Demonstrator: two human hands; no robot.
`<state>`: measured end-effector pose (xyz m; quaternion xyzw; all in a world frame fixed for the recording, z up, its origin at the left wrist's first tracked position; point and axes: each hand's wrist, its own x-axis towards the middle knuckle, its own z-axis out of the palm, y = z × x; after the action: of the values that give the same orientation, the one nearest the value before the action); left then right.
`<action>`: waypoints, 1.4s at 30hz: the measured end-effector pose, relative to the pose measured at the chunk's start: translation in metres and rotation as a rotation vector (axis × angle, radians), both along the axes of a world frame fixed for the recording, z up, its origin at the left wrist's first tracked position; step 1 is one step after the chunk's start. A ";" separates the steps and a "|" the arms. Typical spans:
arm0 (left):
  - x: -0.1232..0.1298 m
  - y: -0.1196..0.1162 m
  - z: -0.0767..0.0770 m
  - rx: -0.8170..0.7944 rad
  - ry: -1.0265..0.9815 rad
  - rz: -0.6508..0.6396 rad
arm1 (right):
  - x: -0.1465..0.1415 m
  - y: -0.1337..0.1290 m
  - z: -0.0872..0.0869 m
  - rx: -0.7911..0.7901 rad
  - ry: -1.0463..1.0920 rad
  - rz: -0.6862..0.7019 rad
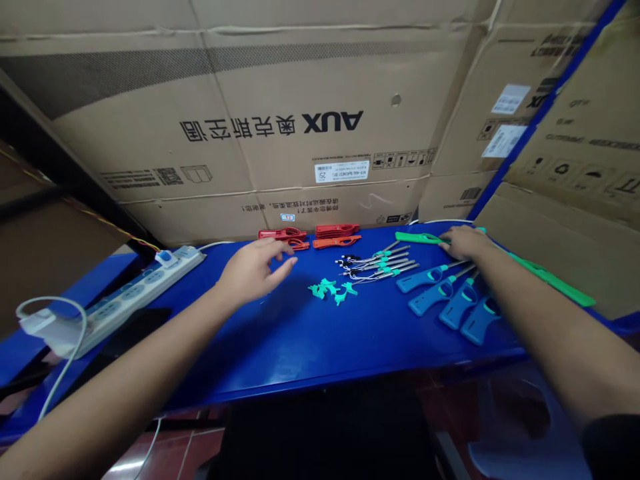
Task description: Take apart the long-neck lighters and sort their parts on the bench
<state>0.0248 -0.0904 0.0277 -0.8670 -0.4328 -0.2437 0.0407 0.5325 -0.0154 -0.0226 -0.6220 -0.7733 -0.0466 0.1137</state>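
My left hand (255, 270) hovers over the left part of the blue table, thumb and fingers apart and nothing held. Just past its fingertips lie stacked red lighter shells (337, 231) and an orange shell (336, 241). At the back right, my right hand (464, 241) has its fingers curled over the right end of a green lighter (420, 237); its palm hides part of it. Several blue lighters (425, 278) lie below that hand, partly behind my right forearm. Metal lighter rods with wires (383, 267) and small teal plastic pieces (333, 289) lie between my hands.
A white power strip (145, 290) with cables runs along the table's left side, beside a dark flat object (127, 330). Cardboard panels (280, 80) stand along the back and right. Another green piece (555, 279) lies at the right edge, past my forearm.
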 end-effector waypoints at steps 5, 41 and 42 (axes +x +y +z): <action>-0.015 -0.067 -0.009 0.035 -0.156 -0.057 | -0.011 -0.024 0.016 0.023 -0.108 -0.142; 0.033 -0.284 -0.048 -1.021 0.255 -0.256 | -0.222 -0.349 -0.064 -0.249 -0.107 0.904; 0.034 -0.285 -0.047 -1.014 0.268 -0.263 | -0.222 -0.353 -0.065 -0.240 -0.102 0.892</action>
<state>0.0584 -0.3750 -0.0190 -0.8482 -0.3751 0.1056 -0.3586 0.3106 -0.3679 -0.0880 -0.2341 -0.9699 0.0660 0.0118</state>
